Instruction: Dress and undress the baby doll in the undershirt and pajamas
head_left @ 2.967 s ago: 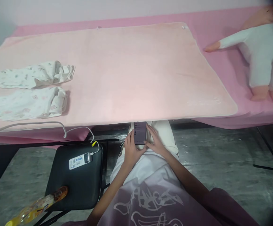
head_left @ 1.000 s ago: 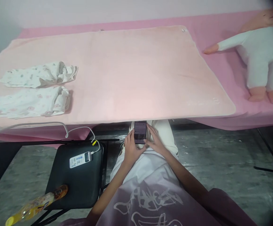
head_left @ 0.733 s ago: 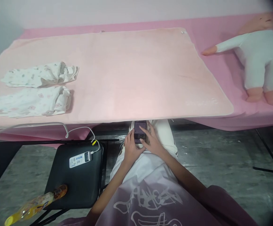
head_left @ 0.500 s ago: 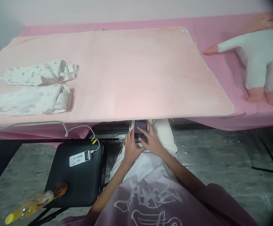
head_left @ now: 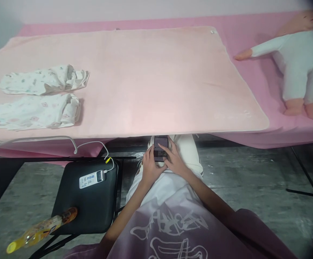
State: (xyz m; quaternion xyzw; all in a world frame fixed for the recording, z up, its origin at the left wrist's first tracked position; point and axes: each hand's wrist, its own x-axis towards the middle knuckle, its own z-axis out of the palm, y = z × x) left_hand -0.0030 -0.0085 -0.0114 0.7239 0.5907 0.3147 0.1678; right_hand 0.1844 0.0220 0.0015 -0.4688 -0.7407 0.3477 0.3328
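A smartphone (head_left: 160,140) with a dim, lit screen rests over my lap, just under the near edge of the table. My left hand (head_left: 151,165) is wrapped round its left side, fingers along the edge. On the other side, my right hand (head_left: 176,160) holds the right edge, with one digit reaching across the screen. The parts of both hands beneath the phone are hidden.
Two folded white printed cloths (head_left: 41,111) lie on the pink mat (head_left: 151,79), and a doll (head_left: 298,64) in white clothing lies to the right. At left, a black stool (head_left: 88,208) bears a cabled power bank (head_left: 91,179) and a yellow-capped bottle (head_left: 39,232).
On the right hand, the digit over the phone's screen has shifted slightly, and the thumb has drawn down off the lower screen. The whole view has tilted a little.
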